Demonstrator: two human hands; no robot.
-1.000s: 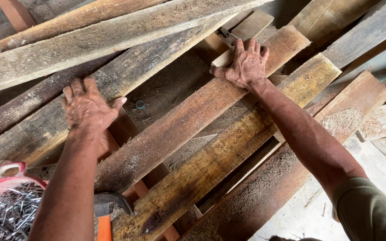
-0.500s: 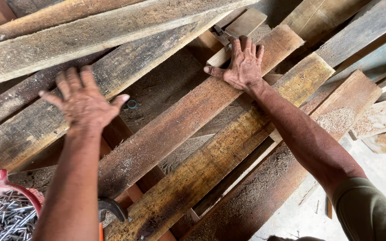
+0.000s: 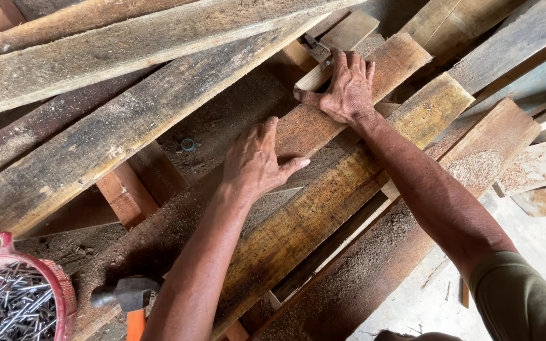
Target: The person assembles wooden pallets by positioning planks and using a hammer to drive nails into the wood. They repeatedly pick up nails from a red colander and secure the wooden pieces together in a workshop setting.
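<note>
My left hand (image 3: 257, 158) lies flat, palm down, on a long reddish-brown plank (image 3: 178, 215) that runs diagonally from lower left to upper right. My right hand (image 3: 345, 85) presses flat on the far end of the same plank, fingers spread, thumb out to the left. Neither hand grips anything. A second, yellowish plank (image 3: 323, 208) lies alongside, under my right forearm. A small light wood block (image 3: 345, 35) sits just beyond my right fingertips.
Rough grey boards (image 3: 115, 50) cross the upper left. A pink basket (image 3: 61, 290) of nails sits at lower left, with a hammer (image 3: 127, 300) with an orange handle beside it. Sawdust covers the lower planks (image 3: 481, 167). A small ring (image 3: 188, 144) lies on a dusty board.
My left hand moved right, off the grey board and onto the reddish plank, closer to my right hand. My right hand stayed in place on the plank's end.
</note>
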